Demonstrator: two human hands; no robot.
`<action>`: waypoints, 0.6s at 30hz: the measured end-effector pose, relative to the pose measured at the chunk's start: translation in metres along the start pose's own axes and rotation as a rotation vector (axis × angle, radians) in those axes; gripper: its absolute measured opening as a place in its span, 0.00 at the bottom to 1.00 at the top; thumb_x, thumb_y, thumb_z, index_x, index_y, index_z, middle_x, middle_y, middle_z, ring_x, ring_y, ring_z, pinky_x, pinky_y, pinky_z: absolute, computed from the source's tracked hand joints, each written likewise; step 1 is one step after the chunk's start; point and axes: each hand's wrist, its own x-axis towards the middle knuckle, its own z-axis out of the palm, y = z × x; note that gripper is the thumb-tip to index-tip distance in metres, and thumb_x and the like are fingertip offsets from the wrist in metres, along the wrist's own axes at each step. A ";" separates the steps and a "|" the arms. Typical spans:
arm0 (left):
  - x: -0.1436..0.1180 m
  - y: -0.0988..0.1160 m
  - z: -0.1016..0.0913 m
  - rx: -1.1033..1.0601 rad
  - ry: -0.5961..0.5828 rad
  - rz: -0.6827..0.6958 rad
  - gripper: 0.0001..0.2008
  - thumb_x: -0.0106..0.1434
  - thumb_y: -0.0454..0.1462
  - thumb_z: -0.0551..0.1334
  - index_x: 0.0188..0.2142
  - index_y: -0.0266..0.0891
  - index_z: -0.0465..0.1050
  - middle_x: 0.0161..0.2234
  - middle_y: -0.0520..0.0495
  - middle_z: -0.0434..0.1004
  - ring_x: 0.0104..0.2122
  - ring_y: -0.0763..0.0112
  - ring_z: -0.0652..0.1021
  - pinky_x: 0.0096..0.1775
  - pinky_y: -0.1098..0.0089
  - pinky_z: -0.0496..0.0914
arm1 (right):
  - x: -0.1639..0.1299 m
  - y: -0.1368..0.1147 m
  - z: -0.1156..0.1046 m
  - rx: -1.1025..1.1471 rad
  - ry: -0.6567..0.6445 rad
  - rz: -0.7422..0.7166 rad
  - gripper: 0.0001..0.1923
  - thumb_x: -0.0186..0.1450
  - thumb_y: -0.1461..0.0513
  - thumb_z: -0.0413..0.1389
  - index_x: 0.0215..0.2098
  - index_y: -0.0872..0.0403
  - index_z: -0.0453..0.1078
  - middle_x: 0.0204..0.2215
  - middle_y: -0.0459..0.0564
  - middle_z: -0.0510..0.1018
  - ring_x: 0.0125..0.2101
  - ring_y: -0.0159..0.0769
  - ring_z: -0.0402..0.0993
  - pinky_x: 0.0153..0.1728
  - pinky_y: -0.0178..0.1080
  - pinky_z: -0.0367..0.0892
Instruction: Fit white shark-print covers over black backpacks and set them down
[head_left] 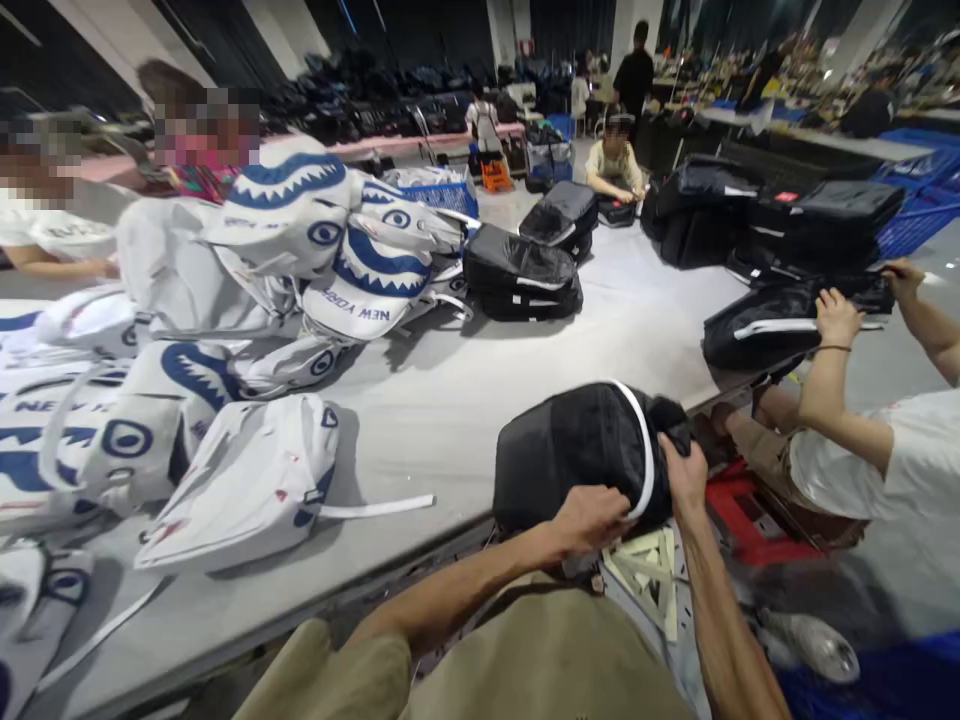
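Note:
A black backpack (577,450) with a white stripe rests on the near edge of the grey table (465,400). My left hand (592,518) grips its lower near side. My right hand (681,470) clutches its right end by the stripe. Both hands hold the bag over the table's edge, just above my lap.
White backpacks with blue shark faces (247,480) pile up on the left. More black backpacks (521,275) lie farther back. A seated person's hands (836,315) hold another black bag (780,325) on the right. A red crate (750,510) and white stool (649,575) stand below. Other people sit and stand beyond.

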 end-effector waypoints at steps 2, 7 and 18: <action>-0.006 0.007 -0.008 -0.073 0.075 -0.102 0.14 0.80 0.51 0.64 0.45 0.44 0.76 0.38 0.45 0.84 0.38 0.61 0.83 0.38 0.63 0.69 | 0.004 -0.040 -0.001 -0.168 -0.016 -0.114 0.36 0.61 0.31 0.58 0.45 0.52 0.79 0.45 0.63 0.88 0.47 0.59 0.84 0.47 0.49 0.74; -0.020 0.016 -0.009 -0.309 0.158 -0.379 0.16 0.79 0.53 0.65 0.49 0.44 0.78 0.39 0.48 0.85 0.37 0.63 0.84 0.40 0.66 0.72 | -0.011 -0.109 0.019 -0.594 -0.181 -0.425 0.26 0.74 0.40 0.57 0.55 0.49 0.78 0.42 0.58 0.87 0.44 0.54 0.83 0.46 0.45 0.67; -0.009 0.000 -0.006 -0.473 0.221 -0.508 0.10 0.83 0.44 0.60 0.56 0.44 0.75 0.46 0.45 0.84 0.46 0.60 0.84 0.47 0.65 0.74 | 0.044 -0.124 0.059 -0.469 -0.323 -0.388 0.26 0.74 0.39 0.55 0.49 0.50 0.80 0.46 0.58 0.87 0.48 0.53 0.80 0.49 0.45 0.67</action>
